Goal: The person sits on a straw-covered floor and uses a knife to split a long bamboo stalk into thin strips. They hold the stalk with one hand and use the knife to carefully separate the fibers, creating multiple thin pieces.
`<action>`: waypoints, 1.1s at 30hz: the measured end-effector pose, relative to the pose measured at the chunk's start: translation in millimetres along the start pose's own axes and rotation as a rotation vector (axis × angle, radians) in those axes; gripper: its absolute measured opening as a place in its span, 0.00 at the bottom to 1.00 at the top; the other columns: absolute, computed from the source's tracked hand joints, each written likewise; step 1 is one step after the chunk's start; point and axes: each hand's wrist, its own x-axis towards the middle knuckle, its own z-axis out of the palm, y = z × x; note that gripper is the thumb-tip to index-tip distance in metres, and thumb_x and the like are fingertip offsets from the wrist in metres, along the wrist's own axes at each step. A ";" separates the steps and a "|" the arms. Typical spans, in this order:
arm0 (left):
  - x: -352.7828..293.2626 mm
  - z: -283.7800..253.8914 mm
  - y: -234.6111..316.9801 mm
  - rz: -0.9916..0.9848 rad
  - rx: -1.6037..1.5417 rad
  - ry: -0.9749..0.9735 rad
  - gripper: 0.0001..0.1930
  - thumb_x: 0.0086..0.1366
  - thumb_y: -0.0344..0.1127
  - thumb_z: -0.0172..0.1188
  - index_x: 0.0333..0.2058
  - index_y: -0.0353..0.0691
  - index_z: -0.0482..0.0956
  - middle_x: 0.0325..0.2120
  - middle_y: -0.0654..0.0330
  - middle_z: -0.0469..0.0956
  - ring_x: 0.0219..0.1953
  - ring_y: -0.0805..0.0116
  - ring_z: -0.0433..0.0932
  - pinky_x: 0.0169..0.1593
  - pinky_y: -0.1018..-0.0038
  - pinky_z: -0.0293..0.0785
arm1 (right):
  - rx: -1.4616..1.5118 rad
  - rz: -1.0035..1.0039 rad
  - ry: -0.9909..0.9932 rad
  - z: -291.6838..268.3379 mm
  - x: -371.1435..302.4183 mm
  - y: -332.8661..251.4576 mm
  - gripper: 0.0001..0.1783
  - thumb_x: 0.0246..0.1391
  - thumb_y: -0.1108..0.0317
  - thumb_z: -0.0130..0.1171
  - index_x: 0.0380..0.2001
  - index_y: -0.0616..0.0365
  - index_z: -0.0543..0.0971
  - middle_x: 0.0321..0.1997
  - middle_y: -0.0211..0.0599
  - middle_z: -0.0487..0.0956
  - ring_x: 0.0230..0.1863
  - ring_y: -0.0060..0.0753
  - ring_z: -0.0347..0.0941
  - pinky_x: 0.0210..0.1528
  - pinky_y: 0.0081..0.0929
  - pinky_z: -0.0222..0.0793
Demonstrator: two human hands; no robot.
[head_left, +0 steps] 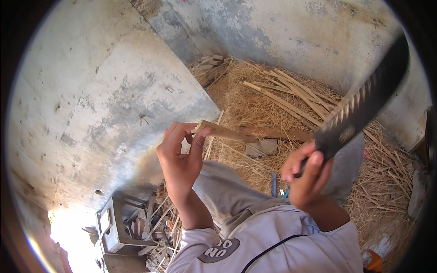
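Note:
My left hand (181, 152) is closed on one end of a short pale split-wood piece (225, 133), pinching it between thumb and fingers. The piece points away to the right, its other end near a darker brown length of wood (282, 133) lying by a flat grey stone (262, 148). In my right hand (308, 181) is the handle of a broad dark machete (364, 104) with a serrated edge. Its blade is raised, tilted up to the right and slightly blurred. The blade is apart from the wood piece.
Several long split strips (291, 98) lie on shavings (241, 91) against the far wall. A worn wall (104, 100) stands close on the left. A metal frame (119, 234) with scraps is at lower left. A blue object (274, 184) lies near my legs.

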 end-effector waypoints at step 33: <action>-2.6 9.3 -21.9 -0.007 0.075 -0.035 0.08 0.62 0.30 0.71 0.35 0.34 0.82 0.16 0.63 0.70 0.21 0.80 0.62 0.26 0.78 0.58 | -0.536 0.157 -0.468 5.4 14.2 25.8 0.14 0.70 0.61 0.52 0.37 0.63 0.71 0.17 0.36 0.72 0.16 0.26 0.70 0.20 0.33 0.61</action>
